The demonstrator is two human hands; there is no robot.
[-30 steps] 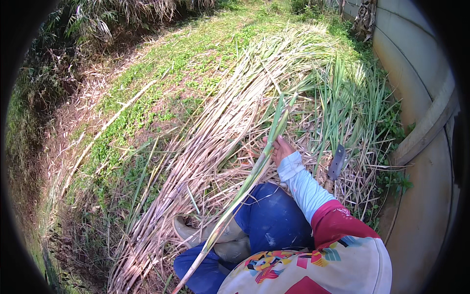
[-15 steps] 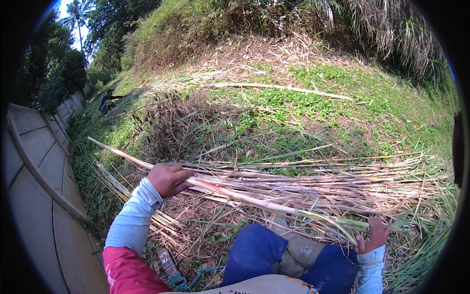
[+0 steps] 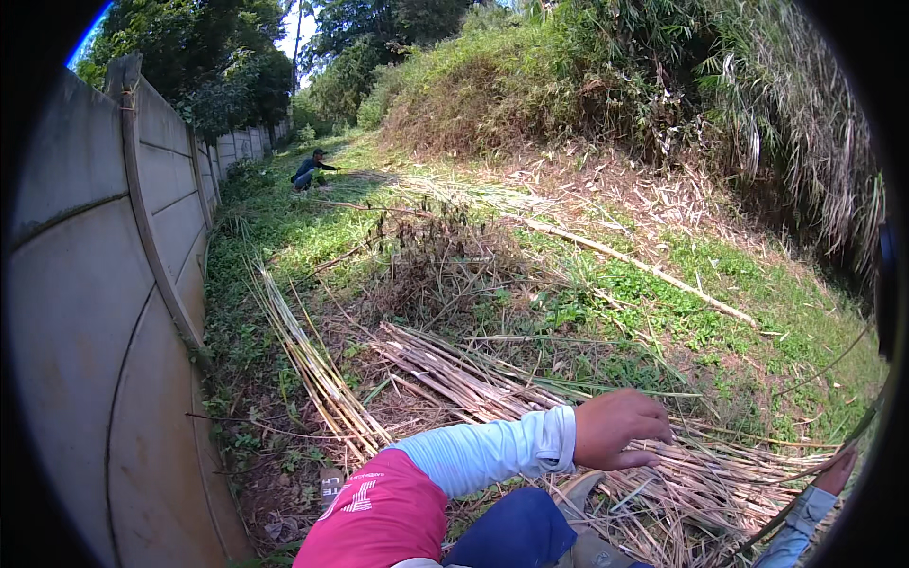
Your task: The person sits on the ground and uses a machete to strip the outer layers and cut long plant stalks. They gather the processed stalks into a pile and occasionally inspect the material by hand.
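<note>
My left hand (image 3: 620, 428) reaches across to the right, low over a pile of dry cut stalks (image 3: 464, 379). Its fingers are bent, the thumb stands apart from them, and I see nothing held between. At the right rim, partly cut off and shaded, is my right hand (image 3: 837, 471). A long dark stalk (image 3: 866, 417) runs along it and past the wrist, and the hand seems closed around it; the fingers are hard to make out. More stalks spread beneath both hands, in front of my knees.
A bundle of thinner yellow-green stalks (image 3: 317, 364) lies at the left, beside a concrete panel wall (image 3: 104, 275). A thick pole (image 3: 644, 268) crosses the grass farther off. Another person (image 3: 311, 170) crouches in the distance. Brush covers the bank at the right.
My view has turned left and up. The long pale stalk both hands held is away from my left hand, which has moved right over the pile. My right hand has shifted to the right rim.
</note>
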